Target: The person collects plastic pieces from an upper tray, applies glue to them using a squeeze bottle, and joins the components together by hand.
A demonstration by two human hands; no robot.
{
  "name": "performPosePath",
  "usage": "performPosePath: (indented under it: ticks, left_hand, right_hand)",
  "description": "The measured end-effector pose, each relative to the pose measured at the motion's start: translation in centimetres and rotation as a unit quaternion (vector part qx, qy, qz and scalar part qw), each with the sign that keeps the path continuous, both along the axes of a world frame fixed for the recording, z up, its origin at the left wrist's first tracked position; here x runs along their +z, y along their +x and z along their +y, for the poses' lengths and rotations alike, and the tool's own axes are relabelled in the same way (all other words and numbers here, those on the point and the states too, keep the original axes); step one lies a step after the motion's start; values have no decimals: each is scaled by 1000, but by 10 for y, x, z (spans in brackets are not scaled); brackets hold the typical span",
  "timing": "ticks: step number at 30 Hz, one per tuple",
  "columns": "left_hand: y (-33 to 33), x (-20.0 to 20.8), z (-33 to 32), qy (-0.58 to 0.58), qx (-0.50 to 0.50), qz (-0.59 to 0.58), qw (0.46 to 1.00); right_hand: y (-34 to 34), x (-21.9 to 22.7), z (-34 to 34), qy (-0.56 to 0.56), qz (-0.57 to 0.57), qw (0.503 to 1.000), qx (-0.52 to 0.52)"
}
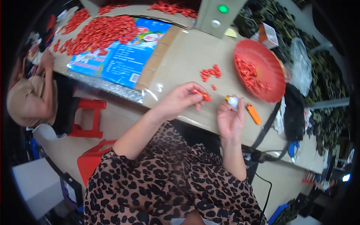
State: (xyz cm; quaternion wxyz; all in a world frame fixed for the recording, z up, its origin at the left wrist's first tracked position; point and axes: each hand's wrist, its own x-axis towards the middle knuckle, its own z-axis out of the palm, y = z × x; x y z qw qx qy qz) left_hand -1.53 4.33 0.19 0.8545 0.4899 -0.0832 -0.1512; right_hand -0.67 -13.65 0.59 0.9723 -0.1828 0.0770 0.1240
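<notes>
My left hand (182, 98) pinches a small shiny red piece (202, 95) between thumb and fingers, above the table's near edge. Just to its right, my right hand (231, 118) is closed around a small white bottle with a yellow tip (232, 101), which points toward the red piece. The two hands are apart. Beyond them lies a little cluster of similar red pieces (210, 72), with a single red piece (214, 87) nearer to me. An orange lighter (254, 114) rests right of my right hand. What exactly the red pieces are is too small to tell.
A red scalloped bowl (275, 62) with red pieces inside stands at the right. A large red heap (101, 35) covers part of a blue printed cardboard sheet (129, 62) at the left. A grey post (213, 17), a black bag (294, 116) and red stools (88, 118) surround the workplace. Another person (32, 99) sits left.
</notes>
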Motion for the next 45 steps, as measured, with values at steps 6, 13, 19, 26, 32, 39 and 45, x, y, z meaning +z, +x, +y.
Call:
performPosePath:
  ticks: [6,13,19,26,32,39,45]
  left_hand:
    - [6,-1,-7,-12,-70,16,997]
    - [4,0,-6,-46,-60,24,997]
    - [5,-1,-6,-86,-69,28,994]
    - [5,-3,-8,-75,-61,16,995]
    - [3,-1,-7,-37,-51,11,998]
    - [2,-1,-8,-21,-51,13,998]
    - [2,-5,-8,-28,-31,3,999]
  right_hand:
    - [-4,2,-8,-133,-44,989,-56]
    - [-9,2,-3,-249,-134,955,-90]
    - [-9,5,-1,-333,-172,920,-118]
    - [-15,9,-1,-410,-230,873,-131]
    - [-16,8,-2,-450,-286,834,-139]
    - [-18,7,-4,-517,-322,782,-134]
    - [-14,11,-7,-431,-267,850,-143]
